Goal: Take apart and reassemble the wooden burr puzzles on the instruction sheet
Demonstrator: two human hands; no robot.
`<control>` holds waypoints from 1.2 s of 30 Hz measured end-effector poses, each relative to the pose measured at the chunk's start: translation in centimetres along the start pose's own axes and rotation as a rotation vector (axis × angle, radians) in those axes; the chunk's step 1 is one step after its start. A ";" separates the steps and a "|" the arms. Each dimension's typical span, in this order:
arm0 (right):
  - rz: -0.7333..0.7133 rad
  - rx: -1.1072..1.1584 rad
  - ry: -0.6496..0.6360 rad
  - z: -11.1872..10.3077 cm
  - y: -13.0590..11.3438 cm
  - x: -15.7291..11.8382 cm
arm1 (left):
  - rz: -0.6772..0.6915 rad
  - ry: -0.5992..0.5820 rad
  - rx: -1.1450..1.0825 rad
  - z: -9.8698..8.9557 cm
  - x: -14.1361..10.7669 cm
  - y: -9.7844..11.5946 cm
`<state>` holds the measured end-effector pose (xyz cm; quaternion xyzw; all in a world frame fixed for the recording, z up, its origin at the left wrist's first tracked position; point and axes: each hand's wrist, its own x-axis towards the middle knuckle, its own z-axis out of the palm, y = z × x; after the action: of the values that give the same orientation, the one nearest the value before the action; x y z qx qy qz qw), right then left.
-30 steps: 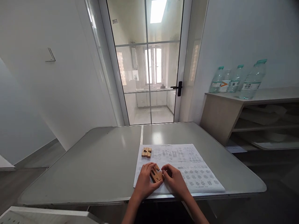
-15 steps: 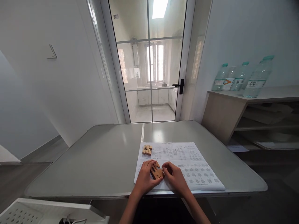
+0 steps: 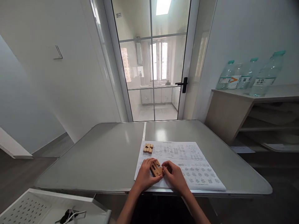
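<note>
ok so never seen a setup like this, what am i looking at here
There is no robot: these are a person's bare hands, seen by a camera worn on that person's head, looking forward and down. On the grey table lies a printed paper, with a small wooden cluster near its far left corner. The left hand holds a wooden block marked 2; the right hand is at that block's right side, though whether it grips anything is unclear.
</note>
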<state>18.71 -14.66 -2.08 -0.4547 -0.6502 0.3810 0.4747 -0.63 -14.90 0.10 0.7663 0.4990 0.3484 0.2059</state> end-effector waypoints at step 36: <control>-0.057 -0.453 0.073 1.0 0.6 0.2 | -0.254 0.203 -0.230 -2.5 -1.5 -1.1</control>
<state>17.86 -14.36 -2.87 -0.5444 -0.7142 0.1950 0.3942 -3.53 -15.88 0.55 0.6295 0.5667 0.4499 0.2831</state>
